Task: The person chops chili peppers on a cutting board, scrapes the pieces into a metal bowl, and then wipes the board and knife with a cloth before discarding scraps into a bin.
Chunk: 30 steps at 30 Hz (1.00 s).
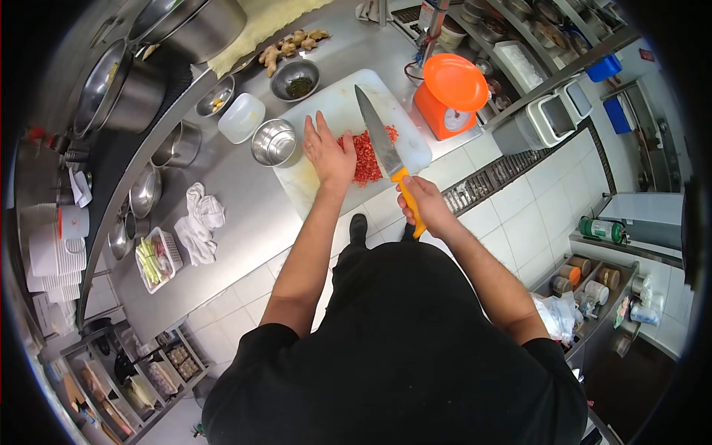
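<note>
My right hand point(423, 202) is wrapped round the yellow handle of a large chef's knife point(380, 133), its blade pointing away from me across the board. Under and beside the blade lies a heap of finely chopped red pieces point(365, 165), perhaps chilli or pepper. My left hand point(328, 153) rests open at the left edge of the heap, fingers stretched out and thumb toward the red pieces. Both are over a white cutting board point(311, 194). Just left of my left hand stands a round steel container point(274, 142).
Behind the board are a steel bowl point(295, 80) with dark green contents and ginger roots point(289, 48). An orange kitchen scale point(449, 96) stands right of the board. Leftward are a white tub point(242, 117), a crumpled white cloth point(199, 224) and a basket point(169, 252) of green stalks.
</note>
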Each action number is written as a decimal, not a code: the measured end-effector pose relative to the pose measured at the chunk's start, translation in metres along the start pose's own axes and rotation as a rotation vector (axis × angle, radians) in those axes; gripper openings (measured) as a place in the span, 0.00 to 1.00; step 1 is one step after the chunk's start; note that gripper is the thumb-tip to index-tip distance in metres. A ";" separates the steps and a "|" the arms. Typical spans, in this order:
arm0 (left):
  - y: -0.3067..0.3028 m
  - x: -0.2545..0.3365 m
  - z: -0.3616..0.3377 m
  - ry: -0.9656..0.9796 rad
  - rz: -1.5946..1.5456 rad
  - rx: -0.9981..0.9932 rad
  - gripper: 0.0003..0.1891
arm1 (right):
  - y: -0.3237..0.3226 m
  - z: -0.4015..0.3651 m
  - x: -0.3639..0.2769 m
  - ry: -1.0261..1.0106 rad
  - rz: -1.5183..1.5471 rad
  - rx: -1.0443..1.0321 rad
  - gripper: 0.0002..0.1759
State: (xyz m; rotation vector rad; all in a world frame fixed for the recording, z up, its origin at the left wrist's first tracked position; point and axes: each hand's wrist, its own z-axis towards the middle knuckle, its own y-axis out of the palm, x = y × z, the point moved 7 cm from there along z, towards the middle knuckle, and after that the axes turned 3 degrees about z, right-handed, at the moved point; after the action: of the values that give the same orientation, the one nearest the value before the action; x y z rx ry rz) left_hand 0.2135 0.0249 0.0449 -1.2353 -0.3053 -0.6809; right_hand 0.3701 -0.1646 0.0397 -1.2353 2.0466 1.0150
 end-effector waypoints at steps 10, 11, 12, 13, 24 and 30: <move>0.004 0.015 0.006 0.017 -0.040 -0.055 0.48 | 0.008 -0.004 0.000 0.020 -0.010 -0.037 0.22; 0.005 0.003 0.010 -0.023 -0.035 -0.043 0.48 | 0.008 -0.004 0.001 0.016 -0.011 -0.040 0.22; 0.003 -0.006 0.016 -0.062 -0.030 -0.032 0.48 | 0.008 -0.005 0.001 0.012 -0.011 -0.043 0.22; 0.003 -0.014 0.019 -0.100 -0.026 -0.020 0.48 | 0.007 -0.005 0.001 0.006 -0.011 -0.046 0.22; 0.000 0.004 0.026 0.000 -0.094 -0.007 0.43 | 0.006 -0.011 0.001 0.003 -0.017 -0.041 0.22; -0.008 -0.013 0.021 -0.010 -0.052 -0.131 0.14 | -0.005 -0.016 0.001 -0.010 -0.041 0.006 0.22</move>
State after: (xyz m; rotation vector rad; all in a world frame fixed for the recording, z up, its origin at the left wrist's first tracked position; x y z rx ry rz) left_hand 0.2013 0.0470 0.0501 -1.3600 -0.3059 -0.7492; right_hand 0.3728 -0.1797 0.0461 -1.2608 2.0071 0.9936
